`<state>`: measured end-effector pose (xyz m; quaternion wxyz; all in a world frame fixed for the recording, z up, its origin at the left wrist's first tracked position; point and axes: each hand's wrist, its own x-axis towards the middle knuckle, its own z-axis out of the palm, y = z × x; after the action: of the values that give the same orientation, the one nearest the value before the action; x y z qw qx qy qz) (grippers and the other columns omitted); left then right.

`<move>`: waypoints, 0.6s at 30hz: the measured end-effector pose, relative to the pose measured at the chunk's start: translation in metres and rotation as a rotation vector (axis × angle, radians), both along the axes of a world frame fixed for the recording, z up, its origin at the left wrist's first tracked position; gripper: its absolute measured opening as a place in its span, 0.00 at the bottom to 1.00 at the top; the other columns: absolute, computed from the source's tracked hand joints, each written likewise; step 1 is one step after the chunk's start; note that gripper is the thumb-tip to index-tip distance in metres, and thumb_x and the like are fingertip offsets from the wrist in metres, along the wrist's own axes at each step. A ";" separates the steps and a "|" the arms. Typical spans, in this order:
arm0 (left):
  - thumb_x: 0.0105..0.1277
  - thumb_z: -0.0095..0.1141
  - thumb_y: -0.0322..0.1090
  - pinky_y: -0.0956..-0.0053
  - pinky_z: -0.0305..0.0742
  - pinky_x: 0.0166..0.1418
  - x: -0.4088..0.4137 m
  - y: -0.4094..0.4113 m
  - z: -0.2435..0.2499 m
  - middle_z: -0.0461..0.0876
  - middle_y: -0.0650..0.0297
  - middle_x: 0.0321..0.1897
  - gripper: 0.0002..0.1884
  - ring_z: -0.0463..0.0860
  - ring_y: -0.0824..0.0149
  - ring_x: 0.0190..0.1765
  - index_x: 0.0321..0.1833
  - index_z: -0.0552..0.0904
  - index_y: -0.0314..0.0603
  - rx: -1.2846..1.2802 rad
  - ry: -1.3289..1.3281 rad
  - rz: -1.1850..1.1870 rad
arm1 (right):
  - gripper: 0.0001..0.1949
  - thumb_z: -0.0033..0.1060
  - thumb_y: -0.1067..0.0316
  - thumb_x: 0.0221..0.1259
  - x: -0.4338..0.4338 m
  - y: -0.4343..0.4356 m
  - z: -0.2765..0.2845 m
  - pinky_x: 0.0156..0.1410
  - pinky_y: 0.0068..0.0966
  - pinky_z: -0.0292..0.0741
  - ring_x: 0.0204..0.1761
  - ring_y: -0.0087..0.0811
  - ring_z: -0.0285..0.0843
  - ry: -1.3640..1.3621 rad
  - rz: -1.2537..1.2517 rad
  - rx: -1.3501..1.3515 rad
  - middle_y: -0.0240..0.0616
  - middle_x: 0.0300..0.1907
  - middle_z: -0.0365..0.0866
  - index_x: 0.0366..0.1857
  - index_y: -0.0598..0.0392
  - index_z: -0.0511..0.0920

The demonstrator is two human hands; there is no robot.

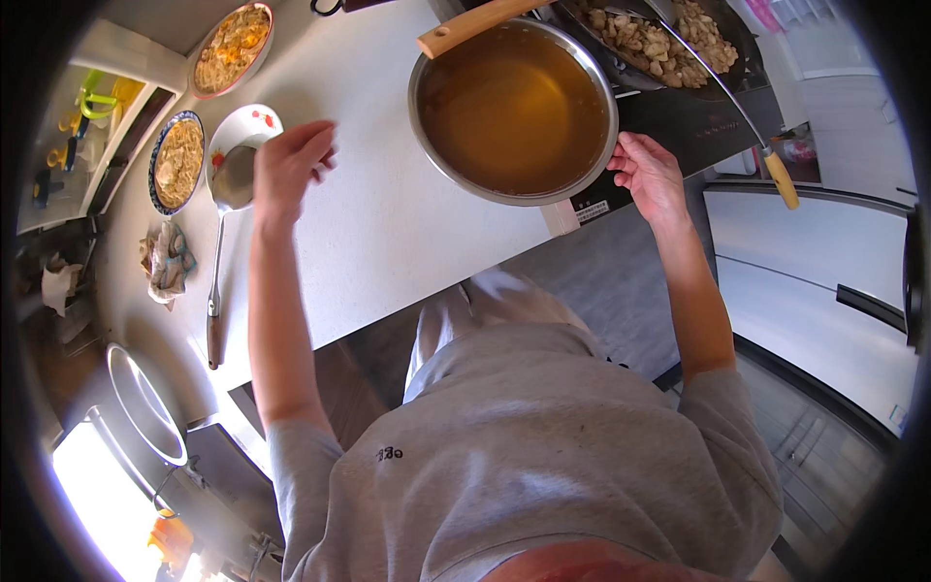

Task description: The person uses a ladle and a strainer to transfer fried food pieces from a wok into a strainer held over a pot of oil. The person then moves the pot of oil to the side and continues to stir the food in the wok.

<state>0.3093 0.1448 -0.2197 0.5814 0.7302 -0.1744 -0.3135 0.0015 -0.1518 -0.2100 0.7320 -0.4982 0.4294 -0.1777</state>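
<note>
My right hand point(646, 173) grips the right rim of a stainless steel basin point(607, 145) with thumb and fingertips. Clear amber liquid point(520, 109) fills much of the basin, which is at the right end of the white countertop point(378, 218). My left hand point(291, 171) is over the counter, slightly blurred, its fingers loosely bent and nothing seen in them. Beside it, partly covered by the hand, is a white bowl point(251, 120) with red flower decoration. A metal ladle point(234, 178) rests with its head in that bowl and its handle towards me.
Two bowls of noodles, one blue-rimmed point(178, 164) and one red-rimmed point(233, 51), stand at the left. A crumpled cloth point(167, 262) lies nearby. A wok point(698, 84) holds cooked pieces and a wooden-handled utensil point(780, 178). A wooden handle point(473, 30) crosses the basin's far rim.
</note>
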 end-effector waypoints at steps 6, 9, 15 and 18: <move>0.63 0.56 0.37 0.82 0.68 0.25 0.005 -0.087 -0.010 0.81 0.63 0.25 0.13 0.78 0.74 0.26 0.43 0.82 0.33 -0.026 0.236 -0.131 | 0.08 0.58 0.64 0.62 0.008 -0.006 -0.009 0.27 0.16 0.70 0.28 0.24 0.80 -0.058 -0.014 0.077 0.34 0.31 0.82 0.37 0.56 0.77; 0.64 0.56 0.36 0.82 0.68 0.25 0.011 -0.101 -0.011 0.80 0.64 0.23 0.12 0.77 0.75 0.24 0.40 0.82 0.33 -0.061 0.306 -0.169 | 0.08 0.58 0.64 0.62 0.013 -0.011 -0.009 0.27 0.16 0.71 0.29 0.24 0.80 -0.082 -0.014 0.103 0.35 0.31 0.82 0.38 0.56 0.76; 0.64 0.55 0.35 0.82 0.68 0.24 0.023 -0.111 -0.010 0.80 0.64 0.21 0.10 0.74 0.74 0.20 0.34 0.82 0.32 -0.150 0.425 -0.220 | 0.08 0.57 0.65 0.62 0.013 -0.015 -0.012 0.29 0.17 0.71 0.29 0.24 0.79 -0.107 -0.027 0.134 0.35 0.30 0.81 0.37 0.58 0.76; 0.63 0.57 0.34 0.83 0.68 0.23 0.026 -0.114 -0.014 0.79 0.64 0.20 0.10 0.74 0.74 0.19 0.33 0.81 0.32 -0.177 0.466 -0.239 | 0.08 0.56 0.65 0.62 0.014 -0.014 -0.011 0.30 0.17 0.72 0.28 0.23 0.78 -0.121 -0.025 0.130 0.35 0.30 0.81 0.37 0.58 0.76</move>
<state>0.3350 0.0306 -0.2339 0.6262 0.5591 -0.1474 -0.5230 0.0153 -0.1659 -0.2206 0.7851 -0.4325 0.4012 -0.1886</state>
